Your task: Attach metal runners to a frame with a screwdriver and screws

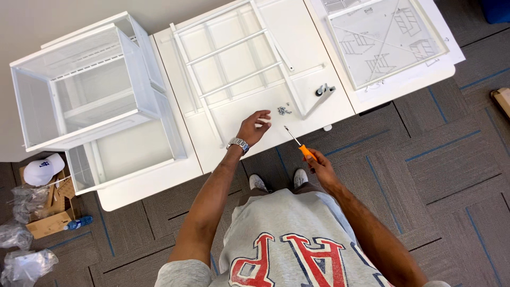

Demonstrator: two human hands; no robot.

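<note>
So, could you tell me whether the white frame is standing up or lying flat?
Lying flat: the white frame rests across the white table.

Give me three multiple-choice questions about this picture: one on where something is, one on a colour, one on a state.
1. Where does the small pile of screws lie?
A. on the white table
B. on the carpet
C. in the cardboard box

2. What colour is the screwdriver handle?
A. blue
B. orange
C. green

3. How is the left hand?
A. closed on the screwdriver
B. flat on the carpet
C. held above the table, near the screws

Answers: 1 A, the screws rest on the tabletop beside the white frame. 2 B, the handle in the right hand is orange. 3 C, its fingers curl just left of the screws.
</note>
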